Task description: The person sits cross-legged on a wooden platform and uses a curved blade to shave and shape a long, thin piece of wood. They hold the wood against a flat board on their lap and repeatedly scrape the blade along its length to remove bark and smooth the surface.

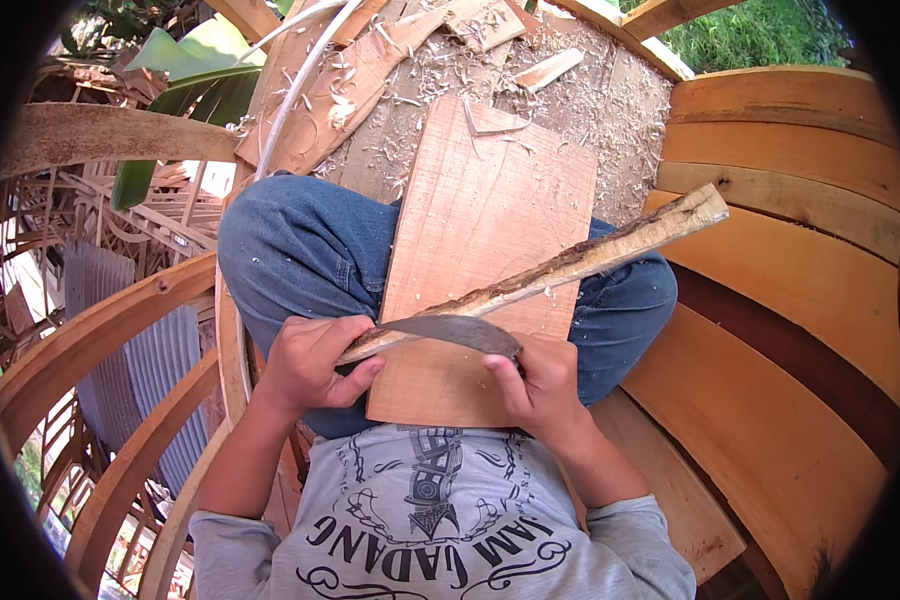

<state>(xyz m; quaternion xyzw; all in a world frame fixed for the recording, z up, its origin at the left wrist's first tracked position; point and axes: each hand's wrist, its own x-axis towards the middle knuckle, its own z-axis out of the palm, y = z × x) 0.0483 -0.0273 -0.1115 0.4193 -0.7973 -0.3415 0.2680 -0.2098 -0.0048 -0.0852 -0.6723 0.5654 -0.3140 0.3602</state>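
A long rough stick [610,250] with dark bark along one side slants across my lap from lower left to upper right. My left hand [320,362] is closed round its lower end, the thumb lying along the near side. A curved knife [450,330] with a dark grey blade lies across the stick's near part, its tip beside my left fingers. My right hand [545,380] grips the knife at its right end, thumb up near the blade's base; the handle is hidden in the palm. Beneath both is a flat wooden board [485,220], resting over my crossed legs.
Curled wood shavings [610,110] cover the plank floor ahead, along with a small wood offcut [548,70] and larger wood pieces [340,95] at the far left. A slatted wooden wall [790,260] curves along the right. Curved wooden rails [110,305] stand at the left.
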